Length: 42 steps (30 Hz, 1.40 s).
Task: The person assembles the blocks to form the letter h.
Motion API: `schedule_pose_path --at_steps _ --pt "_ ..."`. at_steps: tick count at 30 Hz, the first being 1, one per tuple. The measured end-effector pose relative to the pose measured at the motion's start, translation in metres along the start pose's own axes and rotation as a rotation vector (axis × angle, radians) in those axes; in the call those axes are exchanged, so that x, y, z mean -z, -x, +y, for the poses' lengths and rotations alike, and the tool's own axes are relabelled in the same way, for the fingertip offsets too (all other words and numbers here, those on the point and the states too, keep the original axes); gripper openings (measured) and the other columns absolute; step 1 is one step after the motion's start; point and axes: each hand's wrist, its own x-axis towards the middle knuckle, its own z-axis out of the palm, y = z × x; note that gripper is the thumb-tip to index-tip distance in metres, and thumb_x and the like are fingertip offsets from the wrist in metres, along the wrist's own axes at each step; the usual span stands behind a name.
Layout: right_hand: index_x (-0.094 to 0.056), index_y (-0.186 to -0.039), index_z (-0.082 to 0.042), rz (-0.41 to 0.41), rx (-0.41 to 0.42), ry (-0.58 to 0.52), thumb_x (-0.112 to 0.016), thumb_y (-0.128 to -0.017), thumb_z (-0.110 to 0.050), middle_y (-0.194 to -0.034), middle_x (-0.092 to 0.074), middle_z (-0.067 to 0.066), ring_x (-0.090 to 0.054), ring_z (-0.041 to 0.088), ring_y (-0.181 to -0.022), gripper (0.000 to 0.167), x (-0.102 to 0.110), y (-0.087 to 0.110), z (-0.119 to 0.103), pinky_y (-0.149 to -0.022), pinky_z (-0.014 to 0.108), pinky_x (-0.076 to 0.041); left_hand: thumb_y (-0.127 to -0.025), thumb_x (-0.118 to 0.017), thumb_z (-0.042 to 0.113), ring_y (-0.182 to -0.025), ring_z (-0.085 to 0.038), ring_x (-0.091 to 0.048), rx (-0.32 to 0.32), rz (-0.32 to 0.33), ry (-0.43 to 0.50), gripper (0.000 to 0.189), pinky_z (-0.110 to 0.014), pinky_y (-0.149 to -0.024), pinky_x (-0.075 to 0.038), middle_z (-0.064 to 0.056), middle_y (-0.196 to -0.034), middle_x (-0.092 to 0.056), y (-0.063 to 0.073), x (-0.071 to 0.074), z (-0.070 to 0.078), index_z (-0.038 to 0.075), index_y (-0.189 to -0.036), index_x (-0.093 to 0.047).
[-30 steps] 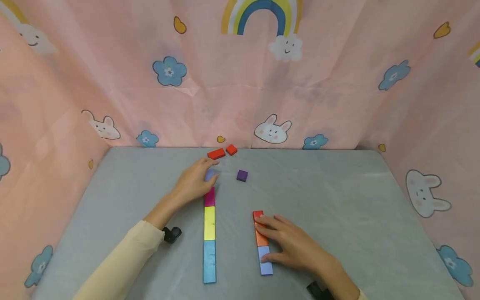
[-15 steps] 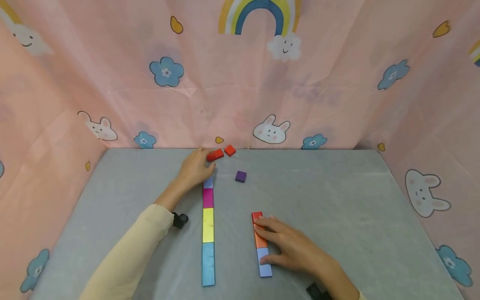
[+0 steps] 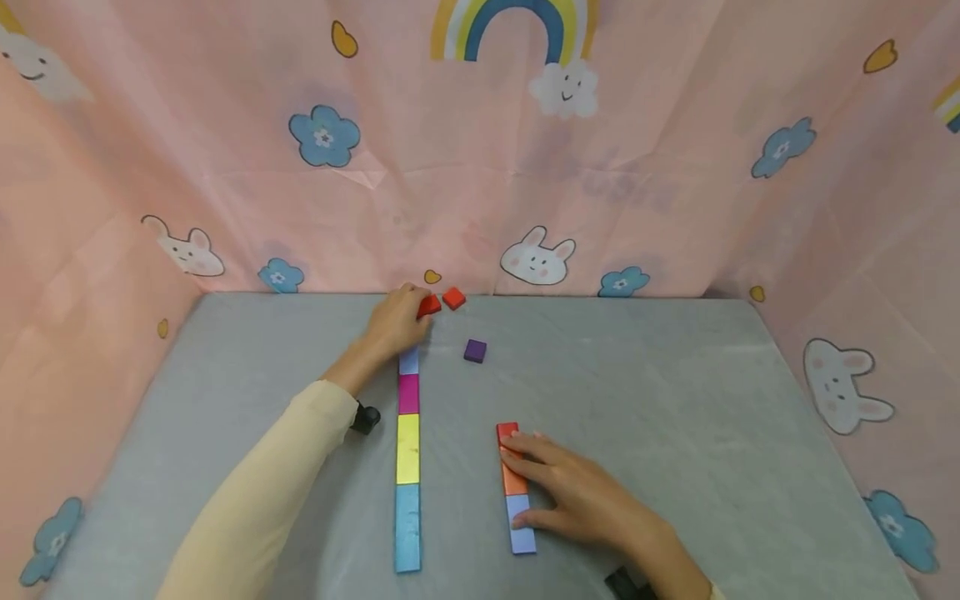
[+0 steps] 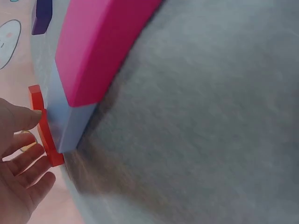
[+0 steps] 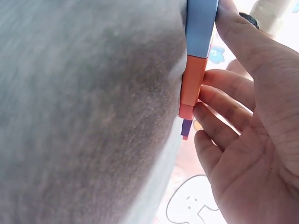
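Observation:
In the head view my left hand (image 3: 397,321) is at the far edge, thumb and fingers around a red rectangular block (image 3: 430,306). The left wrist view shows the thumb at one end of this red block, with fingertips along its far side. Just below that hand a periwinkle block (image 3: 408,362) ends a straight row with a magenta block (image 3: 408,393), a yellow block (image 3: 408,448) and a long blue block (image 3: 408,527). My right hand (image 3: 581,496) rests with extended fingers on a shorter row: a red block (image 3: 507,431), an orange block (image 3: 513,481) and a periwinkle block (image 3: 522,533).
A small red block (image 3: 453,298) lies beside the far edge, right of the left hand. Nearer stands a purple block (image 3: 475,351) on the grey tabletop (image 3: 675,400). A pink patterned curtain (image 3: 660,208) encloses the back and sides.
My left hand has left the periwinkle block at the row's far end and moved away from me to the red rectangular block. My right hand stays on its row. The view shifts slightly.

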Motion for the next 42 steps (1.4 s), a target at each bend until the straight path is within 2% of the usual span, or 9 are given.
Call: schedule_pose_path --at_steps 7,16,24,29,36,42 --pt "-0.053 -0.157 -0.016 0.013 0.003 0.008 -0.075 -0.091 -0.059 -0.164 -0.050 0.000 -0.050 0.033 -0.151 0.082 0.002 0.000 -0.003 -0.120 0.056 -0.049 -0.102 -0.067 0.014 -0.122 -0.034 -0.063 -0.031 0.010 -0.010 0.041 -0.048 -0.107 -0.058 -0.021 -0.135 -0.067 -0.008 0.002 0.004 -0.002 -0.140 -0.065" --pt "-0.053 -0.156 -0.015 0.000 0.014 0.008 -0.076 -0.091 -0.058 -0.166 -0.049 0.000 -0.048 0.032 -0.153 0.081 0.000 -0.002 -0.004 -0.122 0.055 -0.046 -0.101 -0.068 0.007 -0.113 -0.033 -0.063 -0.010 0.020 0.000 0.034 -0.046 -0.101 -0.058 -0.020 -0.127 -0.070 -0.004 0.001 0.003 -0.003 -0.133 -0.069" --pt "-0.054 -0.156 -0.015 0.019 0.035 0.022 -0.077 -0.091 -0.057 -0.165 -0.049 0.001 -0.051 0.029 -0.150 0.081 -0.002 -0.003 -0.002 -0.119 0.053 -0.050 -0.103 -0.068 0.010 -0.111 -0.032 -0.065 -0.033 0.044 -0.014 0.033 -0.045 -0.099 -0.060 -0.019 -0.124 -0.070 0.001 0.005 0.002 -0.001 -0.134 -0.069" --pt "-0.054 -0.156 -0.015 0.013 0.008 0.021 -0.080 -0.089 -0.054 -0.164 -0.049 0.001 -0.051 0.029 -0.150 0.082 -0.002 -0.001 -0.001 -0.120 0.053 -0.050 -0.103 -0.069 0.012 -0.116 -0.034 -0.065 -0.068 0.040 -0.006 0.038 -0.046 -0.105 -0.059 -0.021 -0.129 -0.069 0.011 0.007 0.005 -0.002 -0.138 -0.066" --pt "-0.054 -0.156 -0.015 0.021 0.013 0.019 -0.079 -0.090 -0.056 -0.164 -0.050 0.001 -0.051 0.029 -0.150 0.082 -0.003 -0.002 0.000 -0.119 0.053 -0.051 -0.101 -0.071 0.012 -0.119 -0.036 -0.064 -0.098 0.065 0.020 0.037 -0.048 -0.107 -0.058 -0.020 -0.128 -0.067 0.033 0.008 0.005 -0.003 -0.134 -0.067" --pt "-0.053 -0.157 -0.015 -0.003 -0.004 0.009 -0.081 -0.089 -0.053 -0.166 -0.048 0.000 -0.049 0.027 -0.152 0.083 -0.002 -0.003 0.000 -0.120 0.052 -0.049 -0.100 -0.072 0.010 -0.121 -0.035 -0.065 -0.161 0.028 0.008 0.035 -0.048 -0.109 -0.058 -0.018 -0.130 -0.068 0.057 0.014 0.012 -0.002 -0.132 -0.066"
